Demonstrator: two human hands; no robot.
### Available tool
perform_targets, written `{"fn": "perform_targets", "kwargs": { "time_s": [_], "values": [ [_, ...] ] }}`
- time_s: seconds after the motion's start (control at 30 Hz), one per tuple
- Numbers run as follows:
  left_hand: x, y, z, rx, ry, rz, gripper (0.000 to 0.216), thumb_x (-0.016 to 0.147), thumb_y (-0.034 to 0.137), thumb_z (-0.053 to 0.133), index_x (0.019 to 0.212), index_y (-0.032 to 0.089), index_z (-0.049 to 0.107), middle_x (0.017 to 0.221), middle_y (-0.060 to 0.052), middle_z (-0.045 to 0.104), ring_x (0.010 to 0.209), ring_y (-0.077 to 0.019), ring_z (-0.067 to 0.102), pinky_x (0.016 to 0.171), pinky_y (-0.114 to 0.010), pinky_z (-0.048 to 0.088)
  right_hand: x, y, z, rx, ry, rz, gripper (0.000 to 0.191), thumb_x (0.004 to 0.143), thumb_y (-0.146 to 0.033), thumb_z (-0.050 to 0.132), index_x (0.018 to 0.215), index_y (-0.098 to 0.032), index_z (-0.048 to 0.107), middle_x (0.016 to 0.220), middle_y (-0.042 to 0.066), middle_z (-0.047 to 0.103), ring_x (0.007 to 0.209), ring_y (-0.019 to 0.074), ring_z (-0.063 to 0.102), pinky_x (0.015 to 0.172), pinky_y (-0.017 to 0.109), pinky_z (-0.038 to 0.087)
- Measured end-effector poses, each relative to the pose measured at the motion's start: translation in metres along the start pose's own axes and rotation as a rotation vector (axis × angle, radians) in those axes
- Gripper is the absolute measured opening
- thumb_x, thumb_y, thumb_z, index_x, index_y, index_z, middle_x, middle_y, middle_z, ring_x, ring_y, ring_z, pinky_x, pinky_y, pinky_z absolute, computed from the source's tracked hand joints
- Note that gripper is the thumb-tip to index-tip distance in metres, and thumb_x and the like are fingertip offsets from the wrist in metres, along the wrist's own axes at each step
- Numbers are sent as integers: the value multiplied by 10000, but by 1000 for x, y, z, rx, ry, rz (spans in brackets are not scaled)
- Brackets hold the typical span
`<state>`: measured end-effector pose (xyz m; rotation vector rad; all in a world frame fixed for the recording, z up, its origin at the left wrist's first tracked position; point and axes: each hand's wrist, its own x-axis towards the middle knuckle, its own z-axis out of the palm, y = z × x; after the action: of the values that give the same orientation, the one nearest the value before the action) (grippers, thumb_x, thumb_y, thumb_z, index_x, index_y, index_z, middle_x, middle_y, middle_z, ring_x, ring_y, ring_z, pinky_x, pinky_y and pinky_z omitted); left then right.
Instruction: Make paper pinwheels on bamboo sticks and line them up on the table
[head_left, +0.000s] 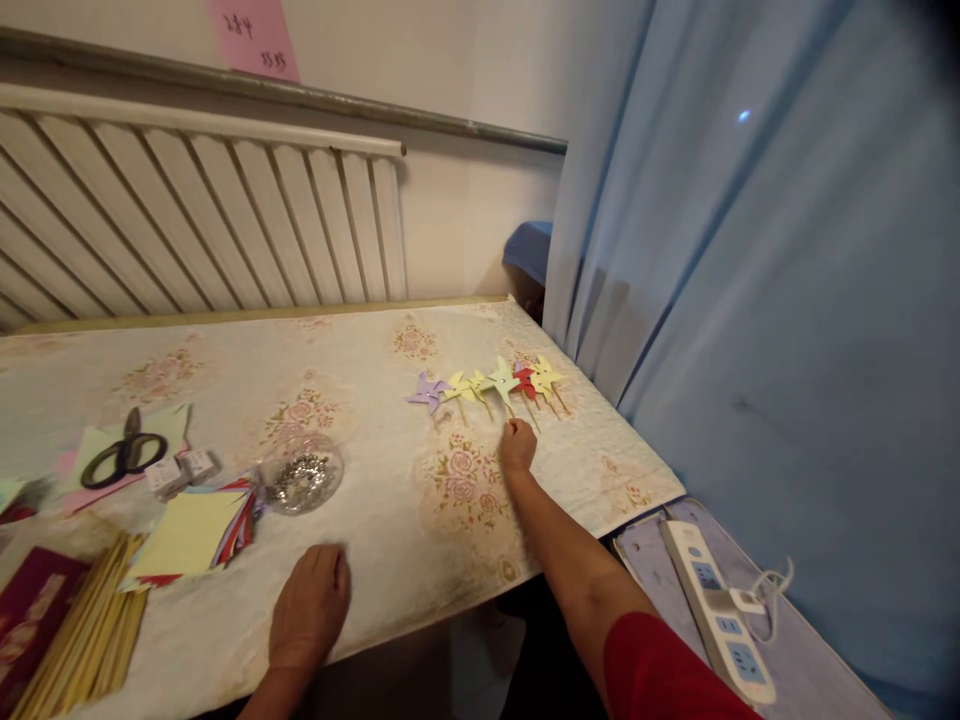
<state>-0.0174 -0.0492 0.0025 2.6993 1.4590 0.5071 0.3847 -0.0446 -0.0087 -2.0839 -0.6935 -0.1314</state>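
Observation:
My right hand (519, 445) reaches to the far side of the table, its fingers closed on the thin stick of a pale green paper pinwheel (502, 380). Around that pinwheel lie several others: a purple pinwheel (428, 391) at the left end, yellow ones (457, 387) beside it, a red pinwheel (525, 381) and another yellow pinwheel (544, 376) to the right. Near the front edge my left hand (311, 605) rests on the cloth, curled into a loose fist. Nothing shows in it. Closest to it are a clear dish of small metal pieces (304, 475) and a stack of coloured paper squares (184, 530).
At left lie black-handled scissors (124, 458) on paper sheets, two small boxes (182, 472), a bundle of thin sticks (90, 630) and a dark red box (37, 620). A power strip (716, 610) sits at right, beside a blue curtain (787, 300). A radiator (202, 210) stands behind.

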Motion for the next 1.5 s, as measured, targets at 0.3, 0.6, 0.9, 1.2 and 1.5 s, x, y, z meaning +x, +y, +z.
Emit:
{"fn": "perform_targets", "kwargs": {
  "time_s": [0.3, 0.6, 0.9, 1.2, 1.5],
  "values": [
    [0, 0, 0, -50, 13, -3, 217, 938, 280, 370, 860, 229, 566, 880, -82, 614, 887, -247, 592, 848, -378, 451, 12, -4, 10, -107, -19, -21, 235, 918, -170, 454, 937, -144, 687, 916, 109, 655, 809, 200, 556, 746, 291, 364],
    [-1, -3, 3, -54, 14, 4, 205, 944, 281, 377, 859, 232, 558, 876, -82, 611, 885, -249, 591, 849, -384, 448, 16, -6, 13, -202, -48, -25, 230, 945, -178, 450, 942, -153, 680, 923, 101, 653, 797, 190, 561, 708, 291, 354],
    [-2, -3, 4, -23, 42, 38, 204, 957, 253, 387, 877, 193, 565, 882, -83, 605, 879, -245, 572, 821, -386, 440, 15, -11, 14, -313, -76, -18, 241, 974, -198, 437, 958, -146, 672, 955, 104, 660, 812, 179, 585, 696, 280, 369],
    [-2, -4, 6, -22, 81, 67, 190, 949, 242, 416, 887, 182, 585, 868, -77, 605, 855, -240, 581, 805, -379, 448, 15, -13, 16, -391, -90, -19, 267, 990, -204, 412, 952, -130, 666, 955, 117, 658, 820, 178, 603, 688, 270, 391],
    [-2, -3, 4, -18, 67, 51, 191, 950, 253, 407, 873, 195, 571, 854, -71, 599, 847, -235, 576, 809, -377, 445, 16, -8, 20, -403, -83, -35, 251, 975, -189, 418, 931, -135, 659, 963, 114, 648, 829, 185, 595, 696, 280, 400]
  ]
}}
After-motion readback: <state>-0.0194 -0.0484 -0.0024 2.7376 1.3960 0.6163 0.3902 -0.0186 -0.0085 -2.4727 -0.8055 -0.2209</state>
